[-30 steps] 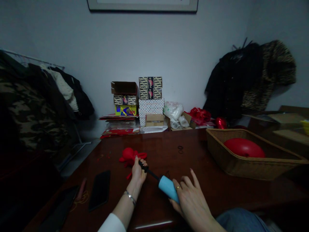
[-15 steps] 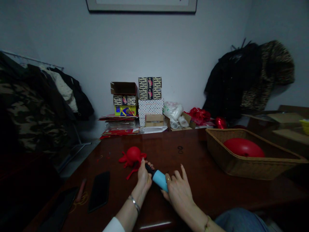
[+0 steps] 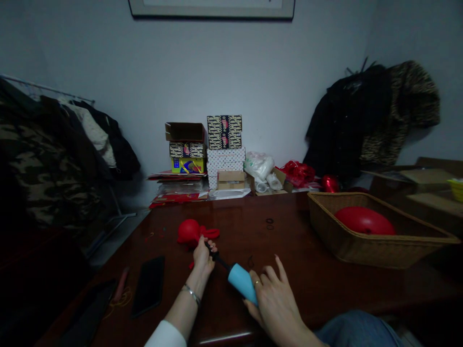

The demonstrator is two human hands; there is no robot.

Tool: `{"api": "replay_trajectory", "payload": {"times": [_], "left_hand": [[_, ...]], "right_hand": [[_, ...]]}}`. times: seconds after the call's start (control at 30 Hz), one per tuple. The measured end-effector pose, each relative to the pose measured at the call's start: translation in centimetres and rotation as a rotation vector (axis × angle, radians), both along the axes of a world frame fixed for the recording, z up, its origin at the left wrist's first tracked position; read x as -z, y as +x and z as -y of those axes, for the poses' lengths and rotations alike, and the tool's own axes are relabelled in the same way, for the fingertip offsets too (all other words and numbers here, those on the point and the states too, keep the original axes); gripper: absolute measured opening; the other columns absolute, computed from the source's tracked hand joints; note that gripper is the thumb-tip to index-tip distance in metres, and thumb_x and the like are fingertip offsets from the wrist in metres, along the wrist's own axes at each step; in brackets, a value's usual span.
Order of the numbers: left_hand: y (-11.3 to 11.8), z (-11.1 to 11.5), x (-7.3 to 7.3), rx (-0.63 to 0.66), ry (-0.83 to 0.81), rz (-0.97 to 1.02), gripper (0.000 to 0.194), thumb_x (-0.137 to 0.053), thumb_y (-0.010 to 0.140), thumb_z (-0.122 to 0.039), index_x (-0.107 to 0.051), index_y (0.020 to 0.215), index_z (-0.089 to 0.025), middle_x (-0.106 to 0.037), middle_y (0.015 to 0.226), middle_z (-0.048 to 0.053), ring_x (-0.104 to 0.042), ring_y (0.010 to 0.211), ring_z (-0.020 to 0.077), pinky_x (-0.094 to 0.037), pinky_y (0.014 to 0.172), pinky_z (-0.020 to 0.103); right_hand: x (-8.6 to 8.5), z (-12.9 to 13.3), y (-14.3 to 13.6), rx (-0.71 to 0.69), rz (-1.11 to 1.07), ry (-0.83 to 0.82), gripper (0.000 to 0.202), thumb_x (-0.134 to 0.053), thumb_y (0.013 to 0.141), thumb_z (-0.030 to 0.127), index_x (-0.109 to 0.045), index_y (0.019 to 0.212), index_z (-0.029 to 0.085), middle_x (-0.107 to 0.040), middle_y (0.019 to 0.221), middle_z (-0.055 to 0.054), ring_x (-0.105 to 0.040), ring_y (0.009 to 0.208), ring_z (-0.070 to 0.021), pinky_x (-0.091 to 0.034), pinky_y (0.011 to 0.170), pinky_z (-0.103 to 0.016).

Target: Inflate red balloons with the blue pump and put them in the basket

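Observation:
A hand balloon pump (image 3: 242,283), with a light blue barrel and a black end, slants between my hands above the table. My left hand (image 3: 203,258) is closed around the black end, and a thin black shaft shows between it and the barrel. My right hand (image 3: 275,299) grips the barrel, its index finger raised off it. Just beyond my left fingers is a small, partly inflated red balloon (image 3: 188,231); its neck is hidden by that hand. Limp red balloons (image 3: 210,233) lie beside it on the table.
To the right, a wicker basket (image 3: 369,248) holds a large red balloon (image 3: 364,220). On the left lie a black phone (image 3: 148,285) and a reddish stick (image 3: 121,284) with yellow string. Black rings (image 3: 269,221) rest mid-table. Stacked boxes (image 3: 224,164) stand by the wall.
My left hand has moved left and away from the barrel, exposing more black shaft. The small red balloon has shifted left with it. My right hand and the barrel have moved slightly right and down.

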State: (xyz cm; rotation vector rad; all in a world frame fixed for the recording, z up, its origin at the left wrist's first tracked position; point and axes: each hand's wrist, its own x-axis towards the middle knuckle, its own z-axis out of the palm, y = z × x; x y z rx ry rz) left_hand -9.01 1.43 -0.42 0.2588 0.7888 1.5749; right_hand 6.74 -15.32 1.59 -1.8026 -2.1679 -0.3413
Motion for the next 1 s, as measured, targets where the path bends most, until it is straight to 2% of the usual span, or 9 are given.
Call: {"api": "replay_trajectory", "payload": {"times": [0.17,0.33,0.6,0.9,1.0], "left_hand": [[-1.0,-0.4,-0.8,0.005,-0.019,0.021,0.025,-0.041,0.089,-0.018,-0.042,0.065,-0.016,-0.038,0.047,-0.006,-0.035,0.034,0.0035,-0.026,0.032,0.013],[-0.8,-0.2,-0.9,0.039,0.013,0.041,0.023,-0.042,0.090,-0.017,-0.043,0.066,-0.016,-0.040,0.049,-0.005,-0.037,0.036,0.0031,-0.028,0.033,0.013],[0.1,0.2,0.0,0.049,0.022,0.046,0.023,-0.044,0.090,-0.020,-0.044,0.067,-0.015,-0.043,0.050,-0.004,-0.040,0.038,0.0039,-0.033,0.037,0.013],[3.2,2.8,1.2,0.161,-0.030,0.025,0.019,-0.050,0.087,-0.022,-0.045,0.069,-0.016,-0.050,0.054,-0.001,-0.049,0.043,0.0078,-0.041,0.042,0.018],[3.6,3.0,1.3,0.145,-0.020,-0.001,0.020,-0.050,0.086,-0.023,-0.045,0.069,-0.016,-0.049,0.053,-0.001,-0.048,0.042,0.0080,-0.041,0.042,0.018]], "right_hand": [[0.8,1.8,2.2,-0.036,-0.029,0.012,0.059,-0.058,0.073,0.054,-0.058,0.118,0.015,-0.068,0.090,-0.007,-0.053,0.094,-0.0243,0.002,0.109,-0.049],[0.5,2.1,2.4,-0.014,-0.033,-0.001,0.061,-0.058,0.074,0.053,-0.054,0.123,0.016,-0.068,0.088,-0.007,-0.053,0.094,-0.0245,0.002,0.109,-0.049],[-0.6,0.9,1.5,0.032,0.021,-0.051,0.061,-0.060,0.072,0.052,-0.056,0.121,0.016,-0.069,0.086,-0.008,-0.053,0.095,-0.0266,0.001,0.108,-0.051],[-0.9,-1.6,-0.2,0.034,0.036,-0.063,0.061,-0.061,0.072,0.050,-0.057,0.118,0.010,-0.069,0.087,-0.013,-0.052,0.098,-0.0278,0.001,0.108,-0.050],[-0.9,-2.2,-0.8,0.042,0.024,-0.061,0.057,-0.061,0.073,0.047,-0.058,0.116,0.009,-0.069,0.087,-0.013,-0.052,0.097,-0.0279,0.001,0.108,-0.050]]}}
